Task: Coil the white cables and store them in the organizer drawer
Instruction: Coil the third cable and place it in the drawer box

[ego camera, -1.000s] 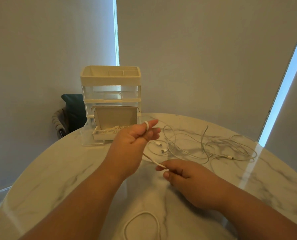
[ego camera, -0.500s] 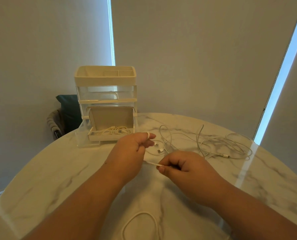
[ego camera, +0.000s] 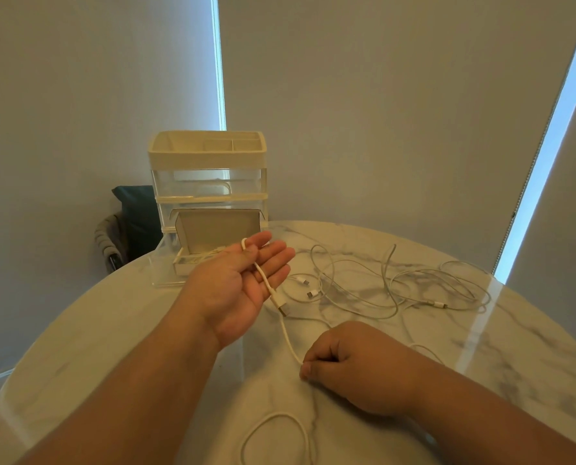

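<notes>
The left hand (ego camera: 236,290) is hovering palm-up over the marble table (ego camera: 95,330) with its fingers spread and straight. It is serving as the form that the white cable (ego camera: 288,340) is being wound on. The cable is hooking over a fingertip at the far side of the hand and running back across the palm. Its USB plug (ego camera: 280,304) is hanging just off the palm's near right edge. Whether the thumb is pinning the cable I cannot tell.

The right hand (ego camera: 350,367) is resting curled on the table, nearer and to the right, pinching the same cable between thumb and forefinger. This is probably keeping the run between the hands taut enough to lay the next turn. The slack is trailing nearer still into a loose loop (ego camera: 276,431).

The remaining white cables (ego camera: 397,286) are lying tangled at the far right, uncoiled. At the far left the organizer (ego camera: 209,182) is standing with its bottom drawer (ego camera: 164,278) pulled out. An open cardboard box (ego camera: 217,226) inside it is already holding what looks like a coiled cable.

Compared with half a second ago, the left hand is now turning palm-up and opening where its fingers were closed over the loop. The right hand is now sitting nearer, so the span between the hands is longer.
</notes>
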`<state>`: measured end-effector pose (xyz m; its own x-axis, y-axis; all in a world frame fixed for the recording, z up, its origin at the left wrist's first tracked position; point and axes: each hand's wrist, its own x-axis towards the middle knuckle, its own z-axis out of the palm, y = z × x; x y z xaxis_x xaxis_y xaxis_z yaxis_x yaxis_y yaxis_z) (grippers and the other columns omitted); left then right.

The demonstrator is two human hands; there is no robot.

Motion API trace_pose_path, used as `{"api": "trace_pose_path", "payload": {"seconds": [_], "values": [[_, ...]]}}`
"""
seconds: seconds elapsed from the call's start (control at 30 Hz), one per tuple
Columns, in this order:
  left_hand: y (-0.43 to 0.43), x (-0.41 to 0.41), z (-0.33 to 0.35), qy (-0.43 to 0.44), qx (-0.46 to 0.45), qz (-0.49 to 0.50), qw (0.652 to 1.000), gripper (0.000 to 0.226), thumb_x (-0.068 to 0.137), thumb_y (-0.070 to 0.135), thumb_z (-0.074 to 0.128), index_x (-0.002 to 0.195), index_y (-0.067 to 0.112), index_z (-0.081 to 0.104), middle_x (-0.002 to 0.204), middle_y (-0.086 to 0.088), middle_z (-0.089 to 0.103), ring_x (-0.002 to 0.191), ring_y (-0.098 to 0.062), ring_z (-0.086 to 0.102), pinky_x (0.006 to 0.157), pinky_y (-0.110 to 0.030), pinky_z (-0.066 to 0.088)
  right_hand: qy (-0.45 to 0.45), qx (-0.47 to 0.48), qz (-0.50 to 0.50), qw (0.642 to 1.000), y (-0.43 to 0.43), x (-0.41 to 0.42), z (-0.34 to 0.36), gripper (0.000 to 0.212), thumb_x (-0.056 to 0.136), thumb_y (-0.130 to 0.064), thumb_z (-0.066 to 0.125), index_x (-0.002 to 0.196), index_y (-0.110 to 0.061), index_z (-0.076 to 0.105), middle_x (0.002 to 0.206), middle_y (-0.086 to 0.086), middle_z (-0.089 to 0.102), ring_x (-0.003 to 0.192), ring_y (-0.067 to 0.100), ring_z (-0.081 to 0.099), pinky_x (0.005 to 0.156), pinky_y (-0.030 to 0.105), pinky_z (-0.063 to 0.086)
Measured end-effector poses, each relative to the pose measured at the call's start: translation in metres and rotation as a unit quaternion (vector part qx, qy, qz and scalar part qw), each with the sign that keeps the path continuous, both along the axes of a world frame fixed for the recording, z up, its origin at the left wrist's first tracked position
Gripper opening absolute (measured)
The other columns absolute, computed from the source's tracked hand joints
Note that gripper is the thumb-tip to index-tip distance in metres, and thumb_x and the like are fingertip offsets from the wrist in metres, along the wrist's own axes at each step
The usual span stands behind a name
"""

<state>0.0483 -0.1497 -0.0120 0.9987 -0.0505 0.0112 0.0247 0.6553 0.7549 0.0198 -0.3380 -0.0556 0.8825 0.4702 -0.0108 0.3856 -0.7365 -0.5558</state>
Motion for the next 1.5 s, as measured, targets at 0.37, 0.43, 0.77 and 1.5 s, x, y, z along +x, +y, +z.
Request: {"api": "trace_pose_path", "payload": {"seconds": [0.37, 0.43, 0.77, 1.5], "values": [[-0.004, -0.005, 0.006, 0.02, -0.029, -0.052, 0.998, 0.037, 0.104, 0.026, 0.036, 0.118, 0.001, 0.058, 0.053, 0.007, 0.033, 0.044, -0.005, 0.024, 0.045, -0.02, 0.025, -0.004, -0.024, -0.004, 1.0, -0.002, 0.001, 0.002, 0.021, 0.091, -0.042, 0.062, 0.072, -0.035, 0.068, 0.069, -0.026, 0.063, 0.066, -0.004, 0.057, 0.065, 0.016, 0.043], [-0.004, -0.008, 0.009, 0.002, -0.028, -0.046, 0.999, 0.034, 0.104, 0.024, 0.036, 0.112, 0.003, 0.061, 0.053, 0.007, 0.035, 0.044, -0.005, 0.026, 0.045, -0.02, 0.026, -0.005, -0.02, -0.01, 1.0, -0.004, 0.003, 0.001, 0.021, 0.091, -0.042, 0.062, 0.072, -0.036, 0.067, 0.069, -0.025, 0.063, 0.066, -0.004, 0.057, 0.066, 0.016, 0.044], [-0.006, -0.005, 0.002, -0.026, -0.02, 0.029, 0.999, 0.026, 0.104, 0.021, 0.041, 0.12, 0.014, 0.061, 0.113, -0.008, 0.073, 0.102, -0.019, 0.071, 0.094, -0.034, 0.052, -0.037, 0.042, 0.073, 0.996, 0.004, -0.008, 0.006, 0.022, 0.095, -0.041, 0.06, 0.1, -0.026, 0.074, 0.095, -0.006, 0.071, 0.088, 0.006, 0.065, 0.083, 0.026, 0.051], [-0.03, -0.014, -0.022, -0.301, 0.564, -0.015, 0.769, 0.037, 0.099, 0.037, 0.04, 0.069, 0.022, 0.053, 0.067, 0.009, 0.049, 0.067, -0.007, 0.048, 0.063, -0.023, 0.039, -0.263, 0.15, -0.076, 0.95, -0.02, 0.0, 0.027, 0.032, 0.092, -0.032, 0.062, 0.074, -0.058, 0.065, 0.08, -0.017, 0.063, 0.084, 0.004, 0.058, 0.07, 0.019, 0.043]]}}
